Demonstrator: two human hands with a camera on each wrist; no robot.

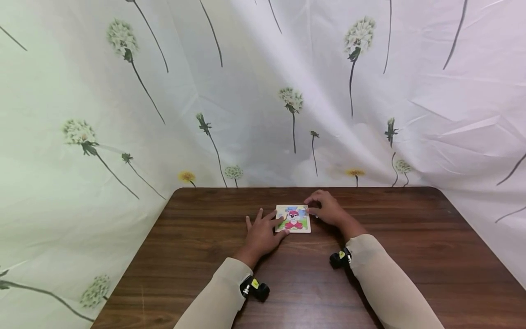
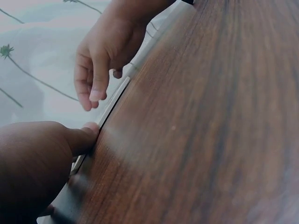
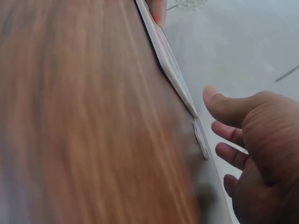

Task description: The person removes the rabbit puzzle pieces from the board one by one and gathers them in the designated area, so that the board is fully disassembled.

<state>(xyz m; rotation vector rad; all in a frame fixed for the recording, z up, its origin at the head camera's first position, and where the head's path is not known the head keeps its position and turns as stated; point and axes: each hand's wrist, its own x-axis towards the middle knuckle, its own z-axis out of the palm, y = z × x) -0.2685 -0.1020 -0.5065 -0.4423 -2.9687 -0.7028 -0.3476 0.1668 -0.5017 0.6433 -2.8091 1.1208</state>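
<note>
The bench (image 1: 197, 256) has a dark brown wood-grain top with darker streaks and two rounded far corners; a soft sheen lies on it in front of the hands. Its sides spread apart toward the viewer, and its near edge is out of view. Directly behind the far edge hangs a pale, creased cloth (image 1: 246, 91) printed with dandelions, white heads and a few yellow blooms, which also runs down past the left and right edges. It looks greenish on the left and pinkish on the right.

The puzzle (image 1: 293, 220), a square board with a red cartoon animal, lies flat near the middle of the bench's far edge, set in a little from it. A small flat piece (image 3: 201, 141) lies on the bench just beside the board's right side.

The left hand (image 1: 262, 233) rests on the puzzle's left side, fingers spread. The right hand (image 1: 327, 209) is at its far right corner, fingers loosely bent, thumb apart from them, with nothing visible in its grasp. Both arms wear beige sleeves (image 1: 222, 292), a black camera (image 1: 260, 291) at each wrist.
</note>
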